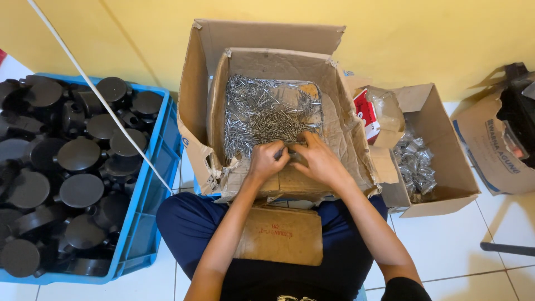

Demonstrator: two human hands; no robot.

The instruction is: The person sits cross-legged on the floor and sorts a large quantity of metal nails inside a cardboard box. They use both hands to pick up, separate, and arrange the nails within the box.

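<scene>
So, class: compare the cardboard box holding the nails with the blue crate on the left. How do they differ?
The cardboard box is brown, torn and soft-sided; the blue crate is rigid plastic. The box holds thin, shiny loose nails; the crate holds round black plastic parts. Both hands, left hand and right hand, reach into the box; none touch the crate. Both are open-topped and well filled.

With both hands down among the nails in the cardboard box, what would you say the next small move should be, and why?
Probably lift a small pinch of nails clear of the heap. The left hand and right hand meet at the near edge of the pile inside the cardboard box, fingers curled into the nails. Whether either hand has closed on any is hidden, so drawing up slowly seems safest.
</scene>
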